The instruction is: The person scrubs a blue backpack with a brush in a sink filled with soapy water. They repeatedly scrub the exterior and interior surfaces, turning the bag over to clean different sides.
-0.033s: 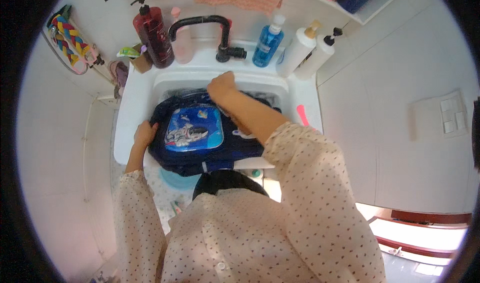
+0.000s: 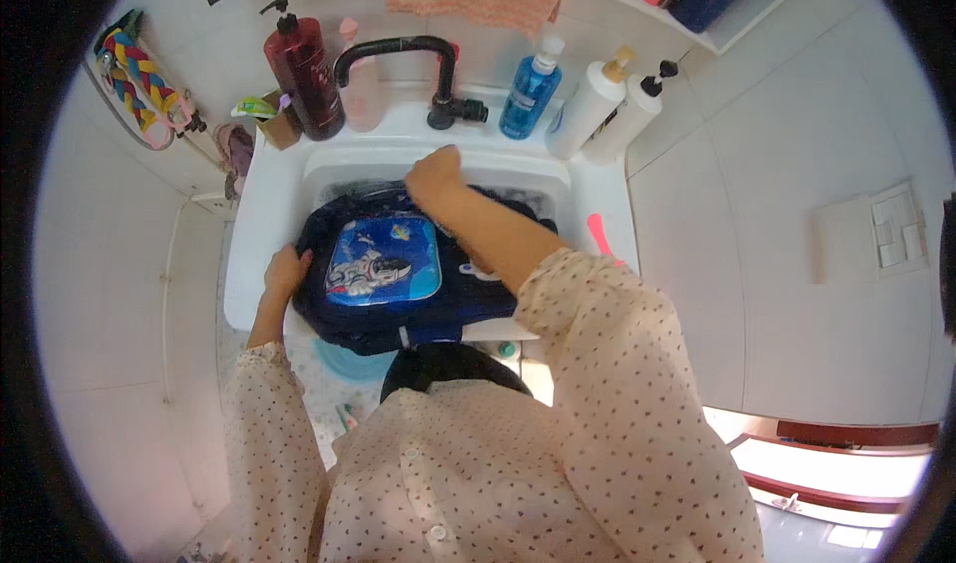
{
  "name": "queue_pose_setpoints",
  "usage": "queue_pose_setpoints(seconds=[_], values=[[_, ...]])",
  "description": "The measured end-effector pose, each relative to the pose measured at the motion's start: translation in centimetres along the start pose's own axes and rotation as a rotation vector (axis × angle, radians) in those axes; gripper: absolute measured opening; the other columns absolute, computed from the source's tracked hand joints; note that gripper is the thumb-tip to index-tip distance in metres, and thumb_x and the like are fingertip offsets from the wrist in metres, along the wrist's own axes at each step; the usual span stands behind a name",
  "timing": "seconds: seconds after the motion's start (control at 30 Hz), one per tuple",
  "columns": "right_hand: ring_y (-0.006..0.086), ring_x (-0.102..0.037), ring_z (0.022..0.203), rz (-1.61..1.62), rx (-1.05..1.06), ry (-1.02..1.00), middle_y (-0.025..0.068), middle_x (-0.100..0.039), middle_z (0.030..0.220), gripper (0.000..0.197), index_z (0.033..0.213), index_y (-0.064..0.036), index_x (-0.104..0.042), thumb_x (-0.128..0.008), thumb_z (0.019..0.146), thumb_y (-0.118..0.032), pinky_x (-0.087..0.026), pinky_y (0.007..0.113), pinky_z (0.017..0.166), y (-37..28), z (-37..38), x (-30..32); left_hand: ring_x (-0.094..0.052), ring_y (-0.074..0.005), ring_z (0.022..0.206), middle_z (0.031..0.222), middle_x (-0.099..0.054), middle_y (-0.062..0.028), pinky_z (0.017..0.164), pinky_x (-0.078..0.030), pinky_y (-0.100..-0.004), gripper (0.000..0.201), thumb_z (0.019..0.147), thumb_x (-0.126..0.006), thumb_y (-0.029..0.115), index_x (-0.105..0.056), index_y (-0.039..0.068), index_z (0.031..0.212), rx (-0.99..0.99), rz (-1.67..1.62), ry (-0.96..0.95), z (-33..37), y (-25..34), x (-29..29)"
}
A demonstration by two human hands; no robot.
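A dark blue backpack (image 2: 468, 289) lies in the white sink (image 2: 249, 284), its near edge over the sink's front rim. Its shiny blue front panel (image 2: 418, 274) carries an astronaut picture and faces up. At the left end, my left hand (image 2: 287, 269) grips the bag's edge, the thumb on top and the other fingers partly hidden. My right hand (image 2: 435, 180) is closed, over the far side of the bag. Whatever it may hold is hidden under the hand. Greyish suds or water (image 2: 538, 201) show between bag and basin.
A black faucet (image 2: 443, 75) arches behind the basin. Along the back ledge stand a dark red pump bottle (image 2: 307, 80), a pink bottle (image 2: 362, 95), a blue bottle (image 2: 530, 95) and two white pump bottles (image 2: 588, 110). A pink-handled tool (image 2: 597, 232) lies on the right rim.
The whole view has shifted very slightly. My right hand sits a little further left and nearer; my left hand keeps its hold on the backpack.
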State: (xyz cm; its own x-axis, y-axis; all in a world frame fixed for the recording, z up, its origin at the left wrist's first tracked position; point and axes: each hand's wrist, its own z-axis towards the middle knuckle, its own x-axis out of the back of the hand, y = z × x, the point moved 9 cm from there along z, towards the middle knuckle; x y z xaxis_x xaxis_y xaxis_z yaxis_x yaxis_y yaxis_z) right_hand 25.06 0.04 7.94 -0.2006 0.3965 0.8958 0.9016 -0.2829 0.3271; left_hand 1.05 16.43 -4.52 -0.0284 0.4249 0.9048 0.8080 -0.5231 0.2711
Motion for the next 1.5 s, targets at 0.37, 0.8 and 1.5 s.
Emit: queue_pose_setpoints(seconds=[0.37, 0.8, 1.5], values=[[0.0327, -0.064, 0.086, 0.056, 0.322, 0.015, 0.0169, -0.068, 0.095, 0.025, 0.099, -0.0039, -0.07, -0.057, 0.081, -0.015, -0.045, 0.051, 0.069, -17.7, 3.4, 7.6, -0.063, -0.0394, 0.098, 0.104, -0.066, -0.0204, 0.081, -0.05, -0.0513, 0.044, 0.089, -0.059, 0.043, -0.056, 0.006, 0.112, 0.09, 0.085, 0.15, -0.7, -3.1, -0.5], [0.0363, -0.065, 0.096, 0.566, 0.557, -0.01, 0.0172, -0.068, 0.106, 0.029, 0.102, -0.006, -0.072, -0.062, 0.085, -0.027, -0.052, 0.052, 0.077, -12.1, -2.2, 8.4, -0.062, -0.0382, 0.104, 0.11, -0.066, -0.0232, 0.088, -0.049, -0.0442, 0.052, 0.083, -0.066, 0.04, -0.06, 0.0, 0.116, 0.014, -0.323, -0.005, 2.8, -4.2, -3.5], [0.0328, -0.061, 0.087, 0.7, 0.114, -0.081, 0.0175, -0.053, 0.108, 0.042, 0.141, -0.0355, -0.044, -0.04, 0.1, -0.044, -0.05, 0.045, 0.077, 1.7, -6.4, -11.1, -0.064, -0.0401, 0.082, 0.09, -0.066, -0.0231, 0.07, -0.05, -0.0486, 0.037, 0.095, -0.055, 0.037, -0.063, 0.001, 0.093, -0.386, -0.041, 0.209, 8.1, 8.1, 8.0]])
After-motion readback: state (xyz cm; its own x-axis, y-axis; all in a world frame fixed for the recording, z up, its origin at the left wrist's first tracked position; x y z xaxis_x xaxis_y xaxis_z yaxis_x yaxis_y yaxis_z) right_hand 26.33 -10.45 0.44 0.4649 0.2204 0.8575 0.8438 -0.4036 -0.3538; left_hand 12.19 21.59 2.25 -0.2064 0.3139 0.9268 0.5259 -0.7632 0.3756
